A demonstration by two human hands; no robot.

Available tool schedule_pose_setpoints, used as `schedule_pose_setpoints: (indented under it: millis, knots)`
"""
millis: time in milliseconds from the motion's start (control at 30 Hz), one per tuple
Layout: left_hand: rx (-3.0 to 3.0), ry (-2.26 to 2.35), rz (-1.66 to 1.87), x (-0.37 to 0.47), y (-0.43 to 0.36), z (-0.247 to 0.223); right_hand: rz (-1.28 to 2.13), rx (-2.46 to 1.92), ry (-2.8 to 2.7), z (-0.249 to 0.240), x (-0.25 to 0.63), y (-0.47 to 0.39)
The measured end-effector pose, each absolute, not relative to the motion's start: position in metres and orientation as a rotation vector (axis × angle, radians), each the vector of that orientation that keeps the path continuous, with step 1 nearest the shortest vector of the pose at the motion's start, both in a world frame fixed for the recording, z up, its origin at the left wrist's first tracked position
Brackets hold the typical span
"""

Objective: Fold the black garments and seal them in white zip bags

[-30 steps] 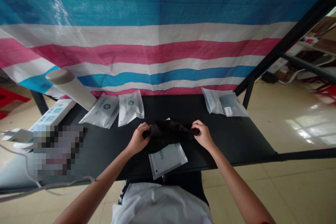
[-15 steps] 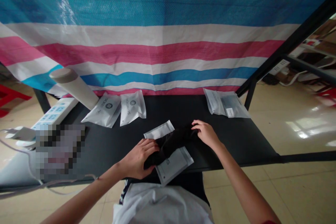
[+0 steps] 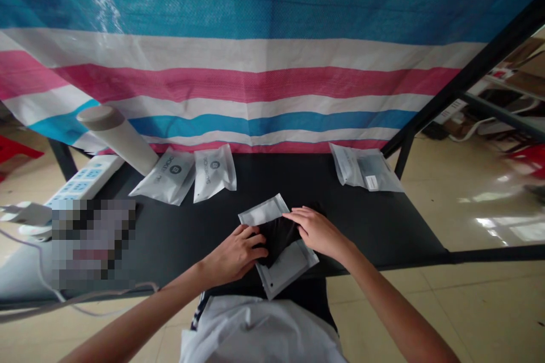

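A piece of black fabric [image 3: 279,236] lies folded across a flat frosted plastic bag [image 3: 293,266] near the table's front edge. The bag shows above and below the fabric. My left hand [image 3: 238,254] has its fingers bent over the fabric's left end, with the thumb mostly hidden. From the right, my right hand [image 3: 321,231] rests on the fabric with its fingers stretched out flat. Part of the fabric's far right end shows dark behind that hand.
Two filled frosted bags [image 3: 168,176] [image 3: 214,173] lie at the back left beside a leaning white bottle [image 3: 119,139]. More bagged items [image 3: 366,169] sit at the back right. A power strip [image 3: 87,180], cables and a blurred-out object [image 3: 93,241] occupy the left. A striped sheet [image 3: 255,85] hangs behind.
My right hand has moved left and inward, now flat over the fabric. The fabric's stretched-out right part is gathered into a shorter, wider fold on the bag. My left hand has shifted slightly right.
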State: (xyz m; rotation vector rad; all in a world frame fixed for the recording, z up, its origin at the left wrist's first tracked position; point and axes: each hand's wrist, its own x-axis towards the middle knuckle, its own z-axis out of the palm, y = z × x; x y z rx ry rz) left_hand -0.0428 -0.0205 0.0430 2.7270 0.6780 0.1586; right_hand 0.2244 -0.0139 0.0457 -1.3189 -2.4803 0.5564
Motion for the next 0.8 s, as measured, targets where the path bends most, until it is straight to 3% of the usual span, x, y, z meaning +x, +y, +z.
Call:
schedule_pose_setpoints:
  millis: [233,467,800]
  knots:
    - [2.784,0.846,0.167,-0.037,-0.03,0.027,0.243,-1.423,-2.303,0.017,0.203,-0.047]
    - [2.763,0.865,0.357,-0.018,-0.035,0.022,0.437,-1.325,-2.371,-0.009,0.207,-0.022]
    - [2.603,0.81,0.23,0.001,-0.042,0.016,0.39,-1.425,-2.437,-0.02,0.22,0.015]
